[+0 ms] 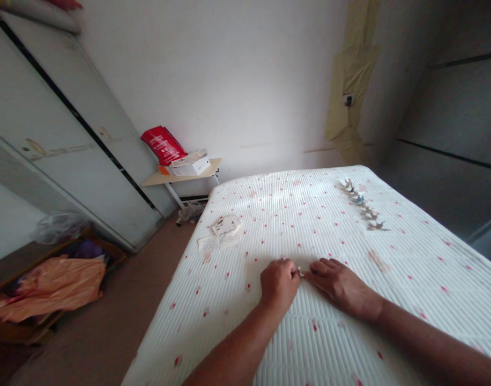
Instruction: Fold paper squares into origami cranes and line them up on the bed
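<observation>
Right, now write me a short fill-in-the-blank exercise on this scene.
The bag on the side table is ____. The row of folded pieces lies to the ____ of the loose papers. A small piece sits ____ the left hand and the right hand.

Missing words: red; right; between.

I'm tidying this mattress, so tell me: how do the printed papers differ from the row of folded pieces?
The printed papers lie mostly flat, while the folded pieces stick up in points. The printed papers overlap in a loose group; the folded pieces run in a line. Each printed paper looks larger than any one of the folded pieces. Both rest on the red-dotted mattress.
</observation>
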Demonstrator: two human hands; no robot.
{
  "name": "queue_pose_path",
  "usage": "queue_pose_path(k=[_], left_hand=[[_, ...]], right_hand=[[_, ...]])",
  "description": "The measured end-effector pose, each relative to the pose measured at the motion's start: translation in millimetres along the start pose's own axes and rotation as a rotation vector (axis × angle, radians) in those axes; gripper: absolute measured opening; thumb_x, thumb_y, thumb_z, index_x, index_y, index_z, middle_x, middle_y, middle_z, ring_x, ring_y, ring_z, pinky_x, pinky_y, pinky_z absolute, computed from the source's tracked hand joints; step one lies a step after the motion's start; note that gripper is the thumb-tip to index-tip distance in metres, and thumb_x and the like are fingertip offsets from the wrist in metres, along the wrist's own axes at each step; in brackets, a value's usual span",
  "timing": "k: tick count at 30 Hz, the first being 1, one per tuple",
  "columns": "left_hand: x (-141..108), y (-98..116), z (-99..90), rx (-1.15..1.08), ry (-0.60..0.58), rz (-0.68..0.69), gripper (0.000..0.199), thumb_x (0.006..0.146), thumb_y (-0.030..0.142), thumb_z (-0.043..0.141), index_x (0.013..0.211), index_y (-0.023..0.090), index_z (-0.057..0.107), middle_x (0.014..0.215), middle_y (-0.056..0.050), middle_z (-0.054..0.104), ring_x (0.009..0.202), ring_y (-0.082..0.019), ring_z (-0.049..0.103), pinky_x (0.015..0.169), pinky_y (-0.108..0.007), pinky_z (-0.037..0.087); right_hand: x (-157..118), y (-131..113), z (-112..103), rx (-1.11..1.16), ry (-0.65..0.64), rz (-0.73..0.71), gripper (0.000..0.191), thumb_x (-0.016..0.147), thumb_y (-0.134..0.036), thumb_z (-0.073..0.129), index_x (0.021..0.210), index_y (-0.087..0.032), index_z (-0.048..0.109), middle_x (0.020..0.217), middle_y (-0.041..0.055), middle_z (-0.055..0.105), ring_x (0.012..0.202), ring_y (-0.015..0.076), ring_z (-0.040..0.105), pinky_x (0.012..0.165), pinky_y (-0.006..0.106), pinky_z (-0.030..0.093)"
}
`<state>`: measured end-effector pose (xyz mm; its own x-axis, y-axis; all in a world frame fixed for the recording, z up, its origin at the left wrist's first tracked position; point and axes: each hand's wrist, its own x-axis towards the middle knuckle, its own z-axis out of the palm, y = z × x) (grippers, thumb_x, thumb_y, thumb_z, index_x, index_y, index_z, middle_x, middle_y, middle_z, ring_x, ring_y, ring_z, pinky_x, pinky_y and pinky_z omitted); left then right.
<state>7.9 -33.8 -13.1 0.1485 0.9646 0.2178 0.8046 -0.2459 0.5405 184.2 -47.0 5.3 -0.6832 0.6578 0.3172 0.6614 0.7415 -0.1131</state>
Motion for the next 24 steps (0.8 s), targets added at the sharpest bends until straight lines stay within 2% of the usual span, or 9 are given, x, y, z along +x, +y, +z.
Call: queue_pose_path(k=[4,8,10,15,20,24], left_hand=[[-3,-6,-5.6,-0.01,-0.039,0.108,0.012,0.075,0.017,0.055,0.067,0.02,0.063,0.069,-0.002,0.059,0.074,-0.016,0.051,0.07,-0.026,0.037],[-12,-12,-19.7,0.013,-0.107,0.354,0.026,0.078,0.009,0.047,0.088,0.024,0.067,0.084,-0.003,0.059,0.084,-0.015,0.05,0.075,-0.026,0.04],[-18,-12,-25.7,0.11,-0.121,0.434,0.024,0.081,0.013,0.047,0.091,0.023,0.066,0.085,-0.004,0.058,0.084,-0.017,0.049,0.074,-0.028,0.041],[-23,-5,-29.5,0.308,-0.128,0.436,0.02,0.083,0.016,0.045,0.093,0.022,0.062,0.084,-0.005,0.056,0.081,-0.018,0.047,0.071,-0.03,0.041],[-20,-4,-28.7,0.315,-0.131,0.437,0.022,0.084,0.016,0.044,0.097,0.023,0.06,0.086,-0.004,0.055,0.083,-0.018,0.047,0.072,-0.031,0.041],[-19,-6,-28.9,0.301,-0.136,0.437,0.025,0.083,0.016,0.044,0.101,0.024,0.06,0.089,-0.004,0.054,0.084,-0.018,0.047,0.073,-0.032,0.04]], right_hand=[[2,0,3,-0.049,0.001,0.02,0.02,0.09,-0.026,0.046,0.092,-0.022,0.065,0.079,0.0033,0.058,0.073,0.0159,0.05,0.065,0.03,0.036],[0,2,5,0.0,0.042,0.03,0.021,0.09,-0.026,0.045,0.092,-0.022,0.066,0.082,0.0037,0.059,0.076,0.0149,0.051,0.068,0.028,0.037],[-1,2,5,0.015,0.046,0.025,0.022,0.091,-0.026,0.044,0.094,-0.022,0.065,0.082,0.0037,0.059,0.077,0.0149,0.051,0.068,0.028,0.037],[0,-3,-3,-0.013,-0.013,0.021,0.022,0.091,-0.026,0.043,0.094,-0.021,0.064,0.083,0.0043,0.059,0.077,0.0163,0.051,0.068,0.03,0.037],[-5,-5,-9,-0.018,-0.056,0.023,0.021,0.091,-0.025,0.043,0.096,-0.022,0.063,0.086,0.0048,0.059,0.077,0.0174,0.051,0.069,0.031,0.038],[-13,3,-8,0.019,-0.014,0.037,0.022,0.091,-0.023,0.042,0.091,-0.02,0.064,0.086,0.006,0.06,0.078,0.0174,0.052,0.071,0.032,0.041]])
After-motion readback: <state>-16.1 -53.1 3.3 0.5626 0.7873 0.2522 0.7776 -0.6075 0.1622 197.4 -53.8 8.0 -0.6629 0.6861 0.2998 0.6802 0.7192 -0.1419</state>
